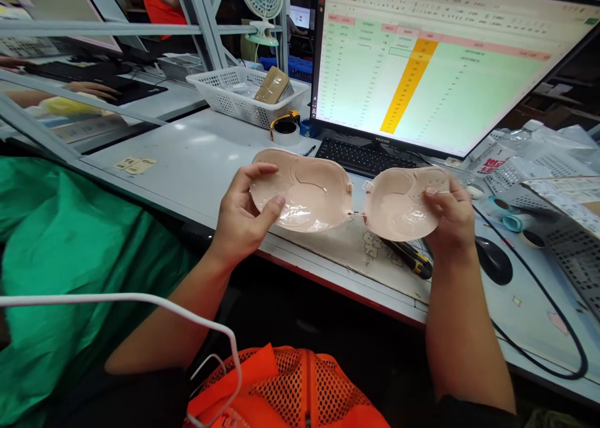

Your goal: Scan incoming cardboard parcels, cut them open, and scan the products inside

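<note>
Between my hands stretches a beige stick-on bra (307,197), its two cups spread apart and joined by a small link in the middle. The shiny inner sides of the cups face me, with what looks like clear film on them. My left hand (244,212) pinches the outer edge of the left cup, thumb inside. On the other side, my right hand (450,215) grips the outer end of the right cup with its thumb on top. The bra is held above the desk's front edge. Below the right cup lies a yellow and black utility knife (412,259).
A monitor (422,72) with a spreadsheet stands behind a black keyboard (342,156). A mouse (494,260) and a looping cable are at right. White baskets (220,90) stand on both sides; tape (285,131) sits at the back. Green fabric (84,228) hangs left. Another person's hand (91,89) rests beyond the frame.
</note>
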A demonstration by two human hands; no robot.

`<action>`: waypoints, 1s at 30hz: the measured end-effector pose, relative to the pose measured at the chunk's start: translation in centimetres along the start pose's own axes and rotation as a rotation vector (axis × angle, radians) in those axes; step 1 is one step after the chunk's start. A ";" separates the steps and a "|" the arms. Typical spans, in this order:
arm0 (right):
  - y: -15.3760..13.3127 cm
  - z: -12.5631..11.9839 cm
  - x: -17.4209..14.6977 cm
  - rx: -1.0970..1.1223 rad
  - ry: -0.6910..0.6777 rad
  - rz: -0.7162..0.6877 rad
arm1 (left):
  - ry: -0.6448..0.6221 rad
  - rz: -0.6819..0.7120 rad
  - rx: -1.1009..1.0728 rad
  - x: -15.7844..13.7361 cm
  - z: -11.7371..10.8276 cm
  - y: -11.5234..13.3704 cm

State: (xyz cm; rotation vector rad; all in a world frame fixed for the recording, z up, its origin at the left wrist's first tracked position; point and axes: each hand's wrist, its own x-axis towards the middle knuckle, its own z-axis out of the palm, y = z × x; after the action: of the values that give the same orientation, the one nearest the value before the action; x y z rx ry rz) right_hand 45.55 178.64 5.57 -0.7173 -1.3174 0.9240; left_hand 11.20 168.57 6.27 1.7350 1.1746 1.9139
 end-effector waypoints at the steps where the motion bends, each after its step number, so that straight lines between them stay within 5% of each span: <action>1: 0.0 0.1 -0.1 0.008 -0.001 0.006 | 0.011 0.030 0.029 0.0 0.2 0.5; 5: -0.2 0.7 -0.3 0.039 0.006 0.013 | 0.093 0.135 0.096 -0.2 0.5 2.1; 9: -0.6 1.5 -1.0 0.038 -0.047 0.032 | 0.211 0.160 -0.055 0.7 1.0 2.1; 16: 0.2 4.2 -3.3 0.017 -0.667 0.353 | 0.363 0.000 -0.279 5.0 4.3 -1.0; 18: 0.5 5.3 -3.8 -0.016 -0.814 0.362 | 0.331 -0.007 -0.256 5.9 6.2 -1.3; 21: 1.0 6.7 -4.3 -0.105 -0.863 0.274 | 0.247 -0.020 -0.274 6.2 9.1 -1.6; 25: 1.6 7.5 -4.3 -0.198 -0.790 0.209 | 0.063 -0.129 -0.391 5.2 11.4 -2.6; 30: 1.4 7.0 -3.6 -0.312 -0.574 0.094 | -0.247 -0.350 -0.558 2.9 11.2 -4.1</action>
State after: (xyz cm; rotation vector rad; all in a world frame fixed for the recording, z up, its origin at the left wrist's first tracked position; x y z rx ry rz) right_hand 38.39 175.72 3.56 -0.7873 -1.9794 1.0563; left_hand 19.73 177.22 4.54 1.3145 0.7037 1.5649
